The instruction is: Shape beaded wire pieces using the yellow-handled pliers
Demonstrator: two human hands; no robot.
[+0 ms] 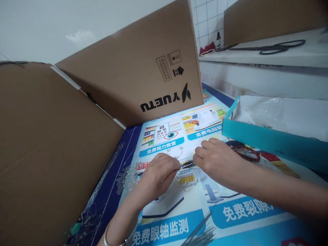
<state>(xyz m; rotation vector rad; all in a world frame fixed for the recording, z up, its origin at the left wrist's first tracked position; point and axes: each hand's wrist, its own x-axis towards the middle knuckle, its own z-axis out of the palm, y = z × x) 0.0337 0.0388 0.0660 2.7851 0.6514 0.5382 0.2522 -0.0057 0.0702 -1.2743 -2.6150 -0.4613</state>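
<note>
Over the printed poster [189, 205], my left hand [160, 172] is closed in a pinch, with thin wire and clear beads at its fingertips. My right hand [214, 159] has its fingers curled at the near end of a small dark metal tool [188, 164] that lies between the two hands. Wire loops with clear beads [188, 181] hang just below the tool. Red looped handles [247, 152] show behind my right wrist; whether they belong to the tool is hidden. A pile of clear beads [125, 179] lies left of my left hand.
Brown cardboard [133, 68] stands behind and at the left. A teal box [258, 140] with a plastic bag sits at the right. Thin wires [200, 235] lie at the near edge, more wires [85, 222] at the left. Large scissors [279, 46] rest on a white ledge.
</note>
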